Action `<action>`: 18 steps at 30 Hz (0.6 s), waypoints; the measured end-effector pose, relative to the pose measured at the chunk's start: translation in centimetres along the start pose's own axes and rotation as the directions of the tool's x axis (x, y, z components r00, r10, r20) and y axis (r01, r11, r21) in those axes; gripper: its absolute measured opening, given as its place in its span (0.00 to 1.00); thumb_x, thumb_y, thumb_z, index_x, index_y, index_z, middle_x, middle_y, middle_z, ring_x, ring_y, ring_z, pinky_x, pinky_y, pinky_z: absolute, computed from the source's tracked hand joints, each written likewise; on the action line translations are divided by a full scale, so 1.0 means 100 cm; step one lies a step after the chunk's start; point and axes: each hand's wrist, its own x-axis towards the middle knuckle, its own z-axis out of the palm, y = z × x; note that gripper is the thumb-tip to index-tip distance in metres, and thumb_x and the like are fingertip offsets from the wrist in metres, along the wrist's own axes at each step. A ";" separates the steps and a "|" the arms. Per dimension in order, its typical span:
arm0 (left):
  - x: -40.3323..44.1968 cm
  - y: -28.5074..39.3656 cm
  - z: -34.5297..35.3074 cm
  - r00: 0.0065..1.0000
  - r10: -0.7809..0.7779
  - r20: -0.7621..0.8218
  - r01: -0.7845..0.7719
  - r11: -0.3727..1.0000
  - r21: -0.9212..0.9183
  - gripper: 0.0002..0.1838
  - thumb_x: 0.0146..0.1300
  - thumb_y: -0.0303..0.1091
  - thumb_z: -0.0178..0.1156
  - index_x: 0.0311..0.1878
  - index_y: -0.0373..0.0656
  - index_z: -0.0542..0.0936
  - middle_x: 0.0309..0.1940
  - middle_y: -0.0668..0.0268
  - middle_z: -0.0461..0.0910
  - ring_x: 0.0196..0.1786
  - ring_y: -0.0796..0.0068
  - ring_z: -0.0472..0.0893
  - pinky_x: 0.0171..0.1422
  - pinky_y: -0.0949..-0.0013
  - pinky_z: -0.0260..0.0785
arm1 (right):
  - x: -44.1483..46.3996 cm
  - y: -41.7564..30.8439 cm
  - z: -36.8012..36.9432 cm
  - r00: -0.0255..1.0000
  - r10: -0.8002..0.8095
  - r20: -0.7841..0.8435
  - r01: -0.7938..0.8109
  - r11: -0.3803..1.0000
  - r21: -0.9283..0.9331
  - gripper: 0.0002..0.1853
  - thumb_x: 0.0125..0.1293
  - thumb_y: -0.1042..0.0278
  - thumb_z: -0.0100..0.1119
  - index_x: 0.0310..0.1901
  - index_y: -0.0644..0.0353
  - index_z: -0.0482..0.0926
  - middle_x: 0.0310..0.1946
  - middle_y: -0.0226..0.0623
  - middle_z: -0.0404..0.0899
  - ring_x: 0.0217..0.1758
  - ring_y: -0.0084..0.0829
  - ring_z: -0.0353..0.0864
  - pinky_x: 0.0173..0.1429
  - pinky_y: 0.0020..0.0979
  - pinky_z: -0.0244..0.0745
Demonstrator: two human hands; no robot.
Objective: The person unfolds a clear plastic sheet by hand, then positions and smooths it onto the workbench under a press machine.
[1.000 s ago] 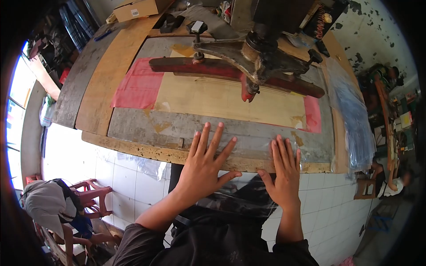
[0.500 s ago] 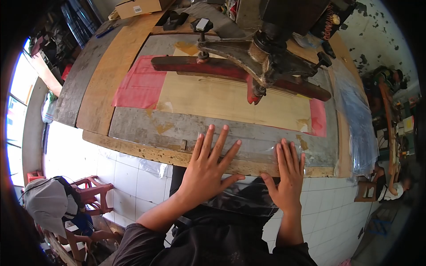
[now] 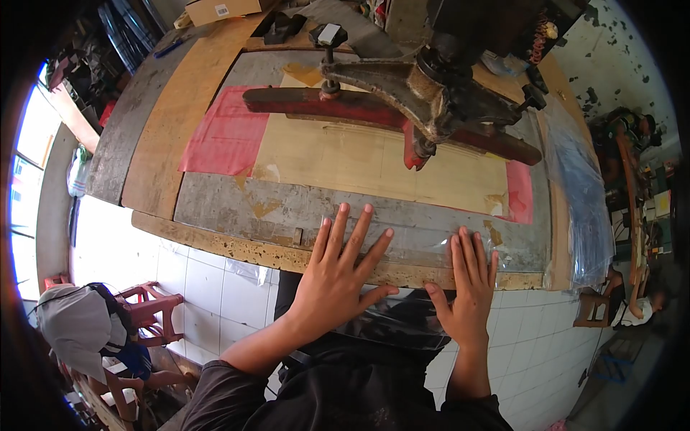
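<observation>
My left hand (image 3: 338, 276) lies flat with its fingers spread on a clear plastic sheet (image 3: 420, 248) at the front edge of the worktable. To its right, my right hand (image 3: 468, 291) also rests palm down on the sheet, fingers stretched out and thumb apart. The sheet drapes over the wooden edge toward my lap; its outline is hard to make out. Beyond the hands, a cream panel (image 3: 345, 161) with pink material at both ends lies taped on the grey metal plate (image 3: 215, 205). A press head (image 3: 431, 90) with a red bar (image 3: 316, 104) hangs above the panel.
At the table's right side lies a stack of clear plastic sheets (image 3: 581, 205). A cardboard box (image 3: 223, 10) sits at the back left. Below left are a red plastic stool (image 3: 154, 312) and a person in a grey head covering (image 3: 75, 327). Another person (image 3: 640, 309) is at far right.
</observation>
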 end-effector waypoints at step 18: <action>0.001 0.000 0.000 1.000 -0.010 0.027 0.010 1.000 0.014 0.46 0.64 0.67 0.65 0.80 0.49 0.70 0.84 0.44 0.54 0.84 0.30 0.52 0.83 0.30 0.50 | 0.000 0.002 0.000 1.000 0.002 0.024 -0.002 1.000 -0.007 0.44 0.75 0.31 0.51 0.80 0.58 0.66 0.83 0.40 0.62 0.87 0.50 0.55 0.85 0.65 0.42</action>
